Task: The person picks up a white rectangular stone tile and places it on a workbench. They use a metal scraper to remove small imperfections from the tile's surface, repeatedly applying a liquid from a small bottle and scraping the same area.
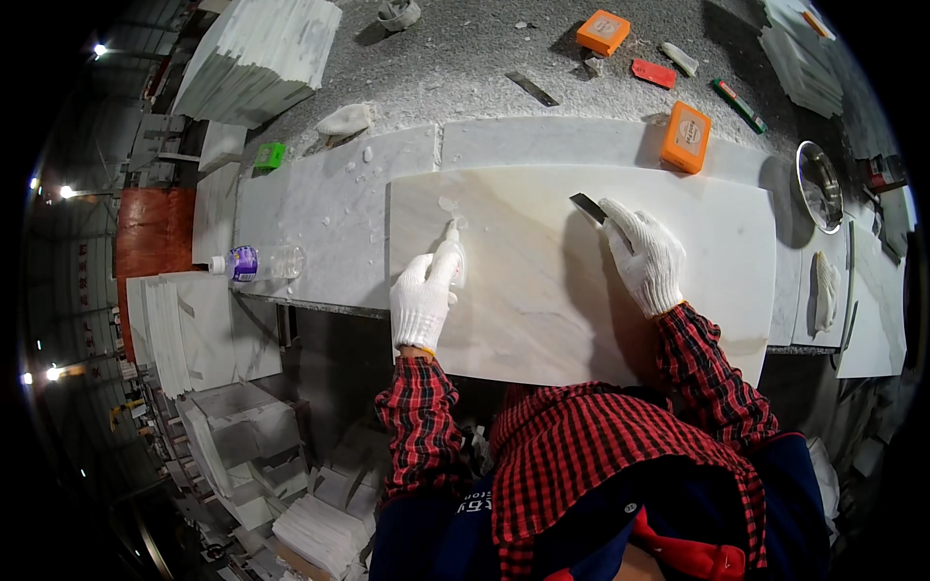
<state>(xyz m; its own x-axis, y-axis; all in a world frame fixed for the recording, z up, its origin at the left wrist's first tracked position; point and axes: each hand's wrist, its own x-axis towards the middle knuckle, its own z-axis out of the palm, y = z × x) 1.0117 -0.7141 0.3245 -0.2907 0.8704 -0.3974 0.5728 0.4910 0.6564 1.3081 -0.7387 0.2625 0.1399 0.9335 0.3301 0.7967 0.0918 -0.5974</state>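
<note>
Left hand [421, 300] grips one white bottle [453, 261] near the left edge of one slab [528, 290]! Right hand [644, 254] pinches one dark strip [587, 207]; two orange boxes [686, 137] beyond.

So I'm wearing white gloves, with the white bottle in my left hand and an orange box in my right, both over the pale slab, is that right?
Not quite: the head view shows your right hand holding a thin dark strip. The white bottle is in your left hand, over the pale slab.
</note>
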